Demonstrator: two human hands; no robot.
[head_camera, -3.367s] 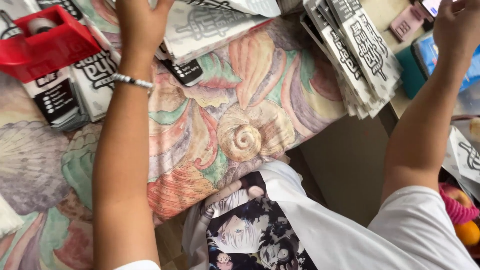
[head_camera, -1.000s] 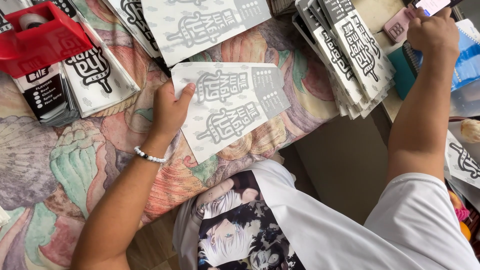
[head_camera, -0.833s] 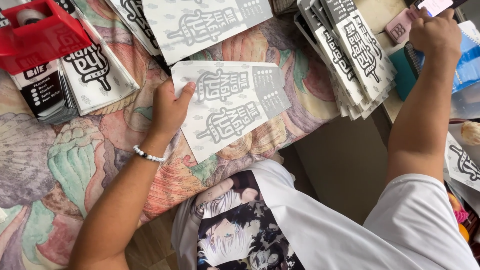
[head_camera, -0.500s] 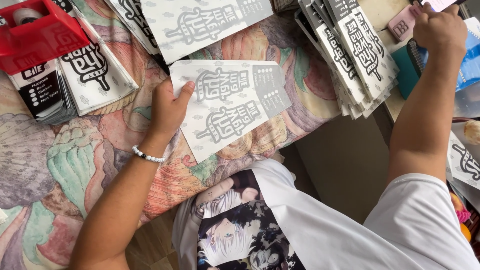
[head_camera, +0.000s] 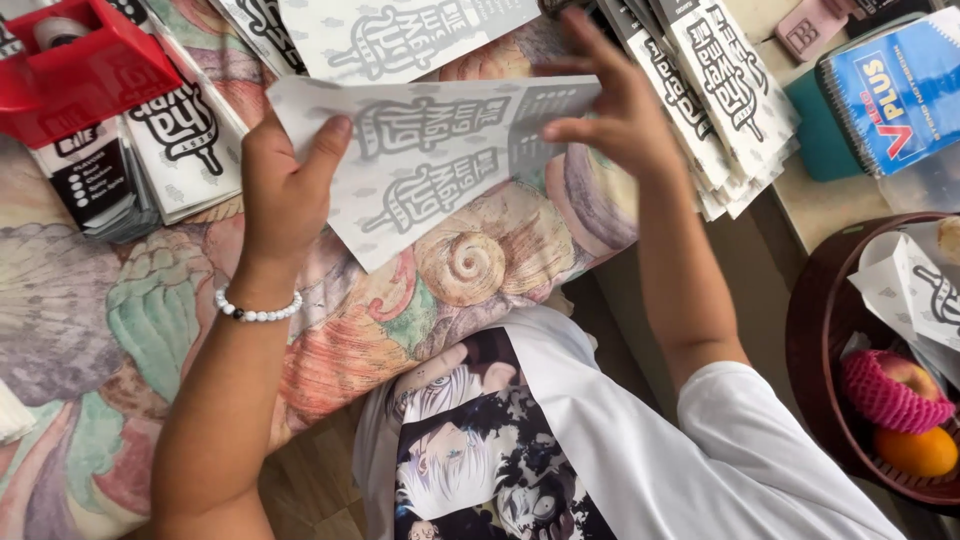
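A: In the head view, where is the flat printed sheet (head_camera: 430, 160)?

B: Lifted just above the shell-patterned cloth (head_camera: 480, 270), held between both hands. The left hand (head_camera: 285, 190) grips the sheet's left end, thumb on top and fingers curled beneath. The right hand (head_camera: 610, 110) pinches the right end between thumb and fingertips, the other fingers spread loosely above.

A: How would the person handle it well?

B: Probably by keeping both ends level and the sheet taut, so that it neither sags nor creases, and by gripping only the margins.

A: What lies around the sheet?

B: Beyond its far edge sits another printed sheet (head_camera: 400, 35). Left of it are a pile of folded packets (head_camera: 180, 140) and a red tray (head_camera: 85, 70). Right of it a fanned stack of sheets (head_camera: 730, 90) overhangs the cloth's edge, near a blue notebook (head_camera: 900, 90).

A: And free room?

B: Mostly on the near side of the sheet, over bare cloth towards the person's shirt (head_camera: 620, 450). Further right, a brown basket (head_camera: 815, 330) holds fruit, well apart.
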